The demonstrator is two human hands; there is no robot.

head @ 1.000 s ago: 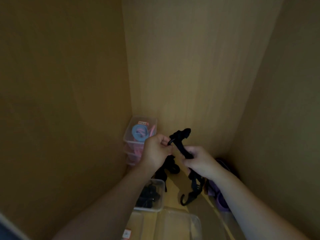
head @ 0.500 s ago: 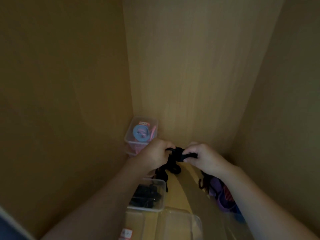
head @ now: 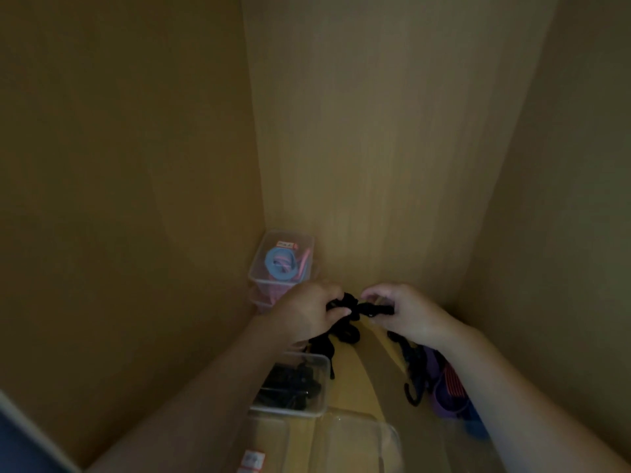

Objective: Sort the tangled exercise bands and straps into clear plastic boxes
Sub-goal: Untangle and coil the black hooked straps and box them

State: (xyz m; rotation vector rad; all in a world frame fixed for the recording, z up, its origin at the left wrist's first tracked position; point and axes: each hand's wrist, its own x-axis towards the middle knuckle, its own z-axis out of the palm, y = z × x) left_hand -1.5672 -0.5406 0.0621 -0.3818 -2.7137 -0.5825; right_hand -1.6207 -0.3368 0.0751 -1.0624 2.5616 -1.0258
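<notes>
Your left hand (head: 307, 315) and right hand (head: 408, 317) pinch the black strap (head: 353, 303); probably limp and light, so hold beside its knot

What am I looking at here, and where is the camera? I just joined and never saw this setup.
No machine here: a person's two bare hands, filmed by one camera worn on the head, looking down into a wooden cupboard corner. The left hand and right hand both grip a tangled black strap between them. On the shelf stand a clear corner box with blue and pink bands, a nearer box holding black straps, and a bigger clear box at the bottom edge. Something purple lies at the right, too dark to identify.
</notes>
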